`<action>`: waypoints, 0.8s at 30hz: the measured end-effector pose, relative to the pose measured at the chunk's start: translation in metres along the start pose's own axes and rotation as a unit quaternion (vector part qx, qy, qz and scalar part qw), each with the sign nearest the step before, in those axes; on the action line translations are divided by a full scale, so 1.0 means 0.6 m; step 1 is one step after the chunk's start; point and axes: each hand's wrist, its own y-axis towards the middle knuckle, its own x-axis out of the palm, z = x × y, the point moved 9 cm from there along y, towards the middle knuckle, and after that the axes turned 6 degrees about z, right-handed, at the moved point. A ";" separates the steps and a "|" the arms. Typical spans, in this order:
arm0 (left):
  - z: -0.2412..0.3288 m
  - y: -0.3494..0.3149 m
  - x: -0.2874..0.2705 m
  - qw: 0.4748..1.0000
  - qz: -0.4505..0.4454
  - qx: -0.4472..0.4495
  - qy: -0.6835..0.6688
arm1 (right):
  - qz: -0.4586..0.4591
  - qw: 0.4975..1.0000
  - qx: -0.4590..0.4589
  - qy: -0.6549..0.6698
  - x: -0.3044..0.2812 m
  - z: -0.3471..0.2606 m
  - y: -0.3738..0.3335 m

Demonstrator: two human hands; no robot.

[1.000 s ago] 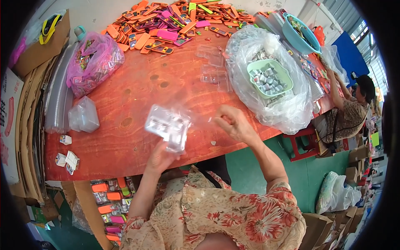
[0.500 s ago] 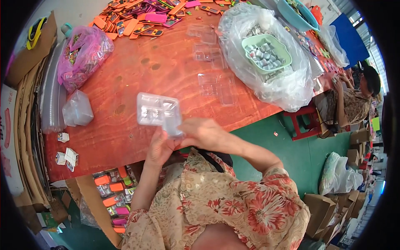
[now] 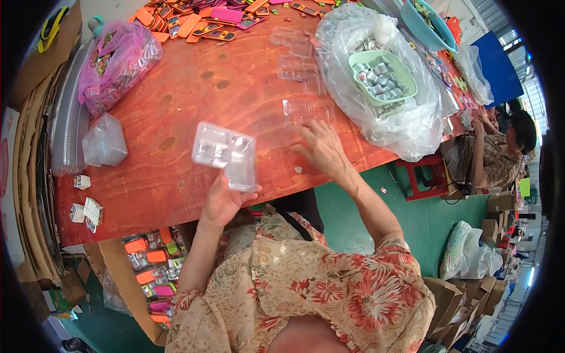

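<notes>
My left hand (image 3: pixel 221 203) is closed on a clear plastic blister tray (image 3: pixel 219 146), holding it by its lower part above the red wooden table (image 3: pixel 194 106). The tray has several moulded compartments, and nothing shows inside them. My right hand (image 3: pixel 322 148) is held over the table with its fingers spread and nothing in them. Just beyond its fingertips lies a clear blister tray (image 3: pixel 300 110), partly covered by the hand. Farther back are more clear trays (image 3: pixel 294 67) in a row.
Right of the trays, a large clear bag (image 3: pixel 344 70) surrounds a light green bowl (image 3: pixel 404 69) of small grey-white pieces. Orange and pink toy-phone-like pieces (image 3: pixel 188 25) pile up at the back. A pink bag (image 3: pixel 141 56) stands left. Below the table edge sits an open carton (image 3: pixel 120 265). A co-worker (image 3: pixel 509 147) sits at right.
My right hand has let go of the clear tray and moved right and away, its fingers spreading toward the trays on the table. My left hand keeps hold of its tray.
</notes>
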 end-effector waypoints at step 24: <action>-0.004 0.000 -0.016 0.990 0.092 0.064 0.084 | -0.217 0.885 -0.041 0.409 0.082 -0.150 0.001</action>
